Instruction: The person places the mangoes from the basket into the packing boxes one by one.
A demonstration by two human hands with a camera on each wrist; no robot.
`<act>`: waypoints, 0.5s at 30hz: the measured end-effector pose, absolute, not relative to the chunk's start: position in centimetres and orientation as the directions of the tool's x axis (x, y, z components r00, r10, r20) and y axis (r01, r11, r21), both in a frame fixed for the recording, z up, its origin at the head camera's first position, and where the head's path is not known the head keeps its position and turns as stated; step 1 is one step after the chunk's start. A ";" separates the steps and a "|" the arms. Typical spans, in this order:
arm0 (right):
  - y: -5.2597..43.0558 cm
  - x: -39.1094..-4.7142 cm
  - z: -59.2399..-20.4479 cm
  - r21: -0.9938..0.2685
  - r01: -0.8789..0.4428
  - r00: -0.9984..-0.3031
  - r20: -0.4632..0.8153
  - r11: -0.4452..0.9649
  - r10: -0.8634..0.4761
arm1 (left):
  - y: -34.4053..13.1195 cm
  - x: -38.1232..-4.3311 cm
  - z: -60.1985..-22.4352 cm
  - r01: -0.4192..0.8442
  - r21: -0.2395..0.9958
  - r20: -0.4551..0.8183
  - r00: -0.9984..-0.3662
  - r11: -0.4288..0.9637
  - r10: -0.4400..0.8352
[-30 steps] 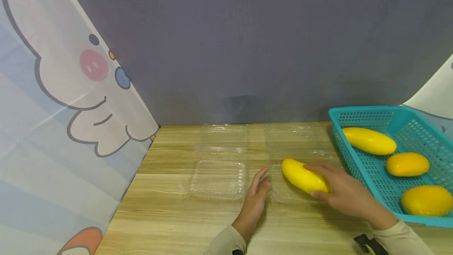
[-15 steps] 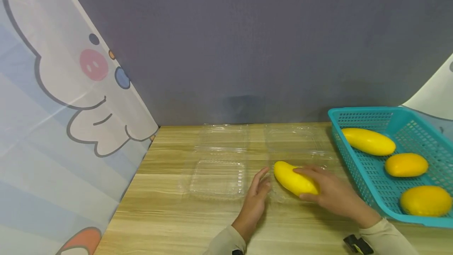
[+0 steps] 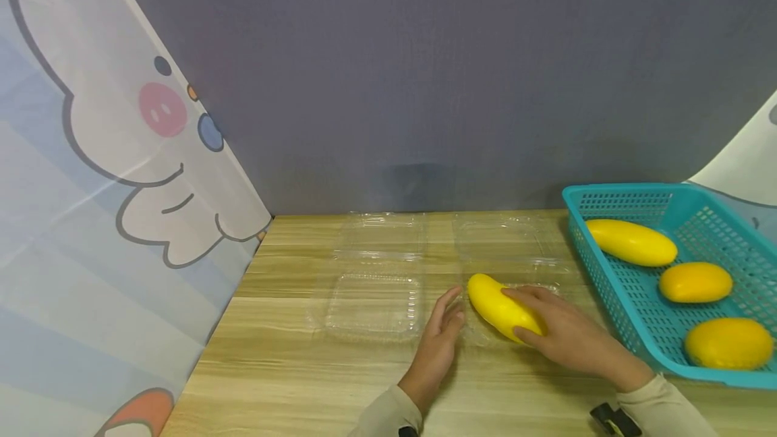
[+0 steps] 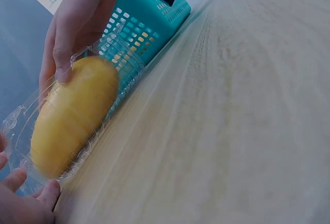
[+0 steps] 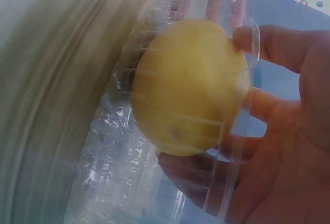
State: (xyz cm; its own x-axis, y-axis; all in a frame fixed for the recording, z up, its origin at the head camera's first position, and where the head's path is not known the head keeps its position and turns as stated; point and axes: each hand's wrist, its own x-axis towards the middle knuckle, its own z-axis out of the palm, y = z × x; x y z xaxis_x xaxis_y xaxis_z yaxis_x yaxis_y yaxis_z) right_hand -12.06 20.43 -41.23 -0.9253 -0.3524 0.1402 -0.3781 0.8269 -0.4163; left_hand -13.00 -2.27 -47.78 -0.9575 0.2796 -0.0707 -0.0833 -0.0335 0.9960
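Observation:
A long yellow mango lies slantwise in the base of the right-hand clear plastic clamshell box, whose lid is folded back behind it. My right hand grips the mango's near right end from above, thumb on the near side. In the right wrist view the fruit shows through the box's ribbed wall. My left hand is at the left edge of that box with its fingers extended, apart from the mango. The left wrist view has the left fingertips close against the box's edge.
Another open clear clamshell box sits to the left on the wooden table. At the right stands a teal plastic basket holding three yellow mangoes. A grey panel closes off the back.
My right hand has carried the mango left and lowered it into the box, mostly in the first half second. My left hand has stayed in place.

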 end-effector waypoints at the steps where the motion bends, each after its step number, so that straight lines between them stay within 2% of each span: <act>1: 20.4 -12.0 -41.2 -0.419 -0.378 -0.925 0.135 0.826 -0.356 | -2.2 -13.0 -47.8 -0.087 0.996 -0.074 -0.958 -0.034 0.277; 8: 20.4 -11.7 -41.2 -0.455 -0.327 -0.938 0.050 0.828 -0.343 | -1.8 -12.7 -47.9 -0.128 0.991 -0.111 -0.959 -0.049 0.261; 15: 19.7 -12.1 -41.2 -0.445 -0.365 -0.928 0.107 0.818 -0.356 | -2.1 -13.1 -47.8 -0.110 0.993 -0.094 -0.964 -0.049 0.249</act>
State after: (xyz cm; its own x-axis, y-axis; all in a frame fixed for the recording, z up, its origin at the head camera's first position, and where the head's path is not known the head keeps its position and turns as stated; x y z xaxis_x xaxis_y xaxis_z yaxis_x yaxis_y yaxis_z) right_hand -12.15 19.68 -41.16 -0.9282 -0.3565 0.1067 -0.3652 0.8178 -0.4448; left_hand -13.08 -2.07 -47.83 -0.9640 0.2487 -0.0942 -0.1097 -0.0491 0.9928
